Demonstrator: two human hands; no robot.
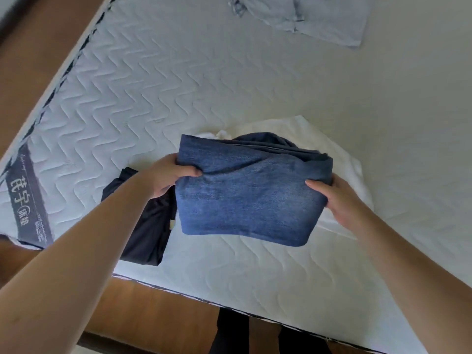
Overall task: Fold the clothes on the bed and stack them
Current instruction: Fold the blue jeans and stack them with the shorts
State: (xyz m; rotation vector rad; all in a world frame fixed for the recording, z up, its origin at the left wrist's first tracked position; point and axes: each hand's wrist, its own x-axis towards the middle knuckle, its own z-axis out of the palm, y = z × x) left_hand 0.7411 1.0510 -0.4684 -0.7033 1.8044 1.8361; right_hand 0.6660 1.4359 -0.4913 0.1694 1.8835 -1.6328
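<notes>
While both hands grip, folded jeans lie crosswise.

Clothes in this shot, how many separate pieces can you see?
4. Folded blue jeans held in both hands; a black garment under the left arm; a white garment behind the jeans; a light grey garment at the mattress's far end. More may be hidden under the jeans.

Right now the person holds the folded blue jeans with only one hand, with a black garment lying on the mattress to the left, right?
Not quite: the head view shows both hands gripping the folded blue jeans, left hand and right hand. The black garment does lie on the mattress to the left.
</notes>
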